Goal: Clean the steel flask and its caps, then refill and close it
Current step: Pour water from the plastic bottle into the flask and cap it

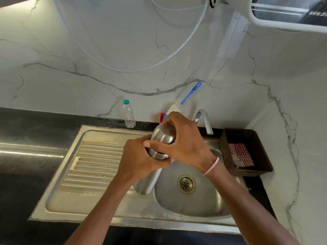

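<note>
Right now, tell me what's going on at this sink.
A person holds a steel flask tilted over the sink. The left hand grips its body just below the top, while the right hand wraps its fingers round the steel cap. A dark gap shows between cap and body, so the cap looks partly unscrewed; going on or coming off, I cannot tell. No water runs from the tap. A blue brush leans against the wall behind.

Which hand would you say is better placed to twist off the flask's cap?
Right: the right hand wraps the domed steel cap; the left hand grips the cylindrical steel flask.
</note>
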Available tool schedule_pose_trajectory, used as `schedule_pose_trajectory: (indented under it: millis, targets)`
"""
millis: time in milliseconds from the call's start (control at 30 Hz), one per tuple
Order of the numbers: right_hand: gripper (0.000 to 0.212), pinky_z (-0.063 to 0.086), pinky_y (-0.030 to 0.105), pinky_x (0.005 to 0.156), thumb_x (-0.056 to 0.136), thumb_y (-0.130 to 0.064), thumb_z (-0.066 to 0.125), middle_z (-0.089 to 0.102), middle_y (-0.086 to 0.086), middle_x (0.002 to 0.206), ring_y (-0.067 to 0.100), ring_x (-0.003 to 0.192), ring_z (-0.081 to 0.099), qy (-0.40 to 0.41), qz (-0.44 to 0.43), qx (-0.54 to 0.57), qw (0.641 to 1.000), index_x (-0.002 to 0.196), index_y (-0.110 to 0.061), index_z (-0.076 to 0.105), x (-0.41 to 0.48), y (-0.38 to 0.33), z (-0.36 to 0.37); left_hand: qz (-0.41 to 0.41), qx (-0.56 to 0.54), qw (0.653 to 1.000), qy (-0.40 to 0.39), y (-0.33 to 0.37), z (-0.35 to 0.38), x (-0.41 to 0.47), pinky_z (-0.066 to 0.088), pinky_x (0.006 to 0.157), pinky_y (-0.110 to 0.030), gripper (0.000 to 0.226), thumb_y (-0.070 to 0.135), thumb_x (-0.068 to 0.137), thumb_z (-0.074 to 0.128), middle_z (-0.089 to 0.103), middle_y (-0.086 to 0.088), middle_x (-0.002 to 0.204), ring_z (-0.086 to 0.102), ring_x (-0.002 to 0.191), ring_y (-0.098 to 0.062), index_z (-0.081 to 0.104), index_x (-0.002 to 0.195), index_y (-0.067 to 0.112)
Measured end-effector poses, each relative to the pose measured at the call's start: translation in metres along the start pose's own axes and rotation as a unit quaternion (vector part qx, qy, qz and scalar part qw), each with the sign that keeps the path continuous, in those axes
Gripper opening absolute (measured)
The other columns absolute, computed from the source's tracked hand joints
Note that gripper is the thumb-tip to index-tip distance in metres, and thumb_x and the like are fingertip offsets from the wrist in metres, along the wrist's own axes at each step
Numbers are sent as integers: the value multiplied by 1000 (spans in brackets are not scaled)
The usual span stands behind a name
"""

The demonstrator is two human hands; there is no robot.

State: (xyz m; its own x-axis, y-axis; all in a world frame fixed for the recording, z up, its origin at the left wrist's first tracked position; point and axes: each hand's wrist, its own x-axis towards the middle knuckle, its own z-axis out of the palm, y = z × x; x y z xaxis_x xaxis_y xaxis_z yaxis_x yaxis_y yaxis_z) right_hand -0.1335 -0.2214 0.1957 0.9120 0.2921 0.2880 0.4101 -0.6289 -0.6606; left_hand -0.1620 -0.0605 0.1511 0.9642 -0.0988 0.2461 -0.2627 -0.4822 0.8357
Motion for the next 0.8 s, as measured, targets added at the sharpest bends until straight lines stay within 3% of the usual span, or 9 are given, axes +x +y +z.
schedule_pose_trajectory:
  millis: [100, 200, 300, 367, 433, 500, 567, 700, 800]
  targets:
    - [83, 49, 51, 107, 67, -8, 95, 62, 9, 131, 25, 121, 63, -165, -39, 264, 950, 135, -7, 49, 5, 7, -13, -1, -53, 997, -52, -4, -7, 3, 60, 64, -34, 38, 49, 58, 90, 76, 9, 76, 75, 71, -13, 75, 87, 29]
    - [67, 51, 60, 101, 71, 19, 81, 67, 29, 111, 44, 106, 67, -198, -67, 347, 914, 129, 9, 49, 5, 3, -8, -10, -126, 987, -99, -3, -6, 2, 63, 77, -33, 49, 38, 56, 93, 79, 3, 93, 77, 89, -16, 73, 101, 37]
    - [33, 55, 59, 93, 75, 20, 76, 69, 26, 89, 42, 86, 68, -104, -21, 357, 928, 102, 8, 62, 3, -3, 3, -41, -115, 991, -54, -3, 3, -3, 57, 64, -21, 39, 36, 56, 94, 78, 6, 78, 76, 73, -9, 73, 86, 24]
    - [27, 59, 47, 85, 73, 13, 79, 71, 11, 86, 29, 82, 69, -10, 31, 320, 947, 92, -2, 68, -2, -6, 15, -47, -52, 998, 8, -1, 11, -7, 46, 54, -11, 37, 26, 55, 98, 71, 18, 64, 69, 59, -1, 66, 72, 31]
    - [24, 59, 43, 81, 71, 5, 79, 71, -1, 83, 17, 80, 68, 60, 64, 267, 960, 86, -12, 70, -6, -10, 26, -47, -26, 998, 45, 4, 19, -10, 42, 51, -8, 49, 20, 54, 100, 65, 30, 61, 64, 57, 5, 57, 69, 38]
    - [23, 58, 42, 80, 69, 2, 79, 70, -5, 81, 15, 78, 67, 75, 62, 246, 964, 82, -15, 71, -10, -14, 30, -35, -36, 998, 47, 1, 24, -13, 40, 51, -7, 54, 21, 53, 101, 63, 34, 61, 62, 57, 8, 55, 72, 40]
    - [23, 58, 40, 79, 68, 5, 79, 70, -2, 79, 19, 76, 67, 65, 50, 266, 960, 81, -12, 70, -10, -15, 24, -20, -79, 996, 30, -6, 20, -13, 42, 54, -8, 47, 31, 52, 98, 68, 25, 66, 62, 58, 3, 60, 79, 39]
    - [22, 55, 48, 79, 70, 18, 76, 69, 18, 81, 39, 80, 67, 28, -2, 350, 936, 82, 2, 67, -1, -16, 0, -60, -181, 973, -130, -19, 13, -17, 59, 81, -25, 70, 37, 57, 95, 77, 7, 105, 74, 99, -14, 64, 119, 26]
    - [22, 56, 51, 79, 72, 22, 74, 68, 20, 82, 44, 79, 67, -13, -39, 365, 930, 82, 5, 64, 9, -13, -6, -82, -177, 973, -126, -28, 21, -20, 62, 83, -50, 57, 35, 62, 94, 78, -8, 99, 76, 92, -26, 70, 110, 14]
